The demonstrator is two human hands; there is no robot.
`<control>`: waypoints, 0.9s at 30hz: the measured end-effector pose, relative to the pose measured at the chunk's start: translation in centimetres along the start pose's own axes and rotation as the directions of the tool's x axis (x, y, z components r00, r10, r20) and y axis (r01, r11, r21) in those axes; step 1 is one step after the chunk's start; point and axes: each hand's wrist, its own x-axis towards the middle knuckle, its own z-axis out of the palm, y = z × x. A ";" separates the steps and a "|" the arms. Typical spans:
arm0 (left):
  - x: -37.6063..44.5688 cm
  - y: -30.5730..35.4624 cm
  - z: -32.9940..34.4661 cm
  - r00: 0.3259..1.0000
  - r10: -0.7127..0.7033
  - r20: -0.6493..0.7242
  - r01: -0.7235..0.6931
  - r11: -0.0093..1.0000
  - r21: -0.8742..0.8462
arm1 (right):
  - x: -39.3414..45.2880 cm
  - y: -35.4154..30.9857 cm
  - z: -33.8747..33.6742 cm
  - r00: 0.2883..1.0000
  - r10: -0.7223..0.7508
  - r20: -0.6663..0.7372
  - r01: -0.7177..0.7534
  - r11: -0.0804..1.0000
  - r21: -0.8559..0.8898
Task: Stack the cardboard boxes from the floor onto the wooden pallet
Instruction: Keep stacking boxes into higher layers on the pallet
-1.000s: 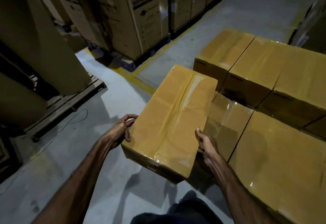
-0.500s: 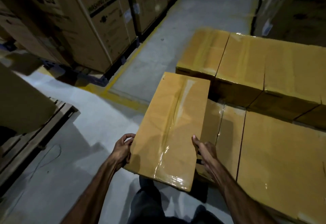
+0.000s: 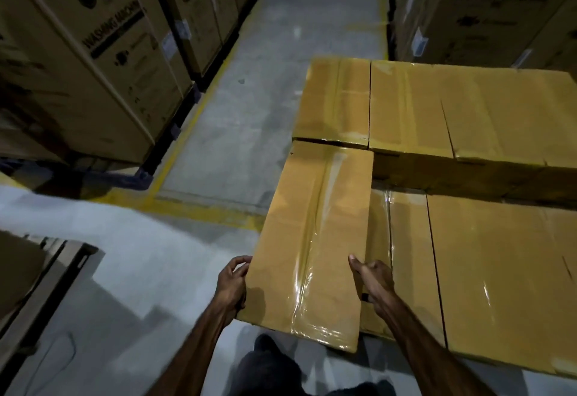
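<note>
I hold the box [image 3: 315, 239] by its near end, left hand [image 3: 232, 283] and right hand [image 3: 373, 280] gripping opposite sides, above the stack's [image 3: 499, 270] left edge. The glossy tape looks slippery; a lapse could drop its far end onto the floor [image 3: 218, 146].

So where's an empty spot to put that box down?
Bare grey floor lies between the LG cartons and the stacked boxes, and beside the left hand. Right of the held box, boxes sit edge to edge.

floor [image 3: 265, 133]: grey concrete, yellow line [image 3: 199, 208] | tall printed cartons [image 3: 93, 61] left, right | light: dim
</note>
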 end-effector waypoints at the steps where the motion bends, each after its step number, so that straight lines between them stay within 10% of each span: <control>1: 0.4 -0.3 0.2 1.000 -0.007 0.001 0.007 1.000 -0.001 | 0.3 0.0 0.1 1.000 -0.009 -0.002 0.009 1.000 -0.014; 27: 3.0 -0.4 4.0 0.999 -0.004 -0.042 0.000 0.996 -0.089 | 6.2 1.3 1.5 0.999 -0.039 -0.009 0.039 0.998 -0.046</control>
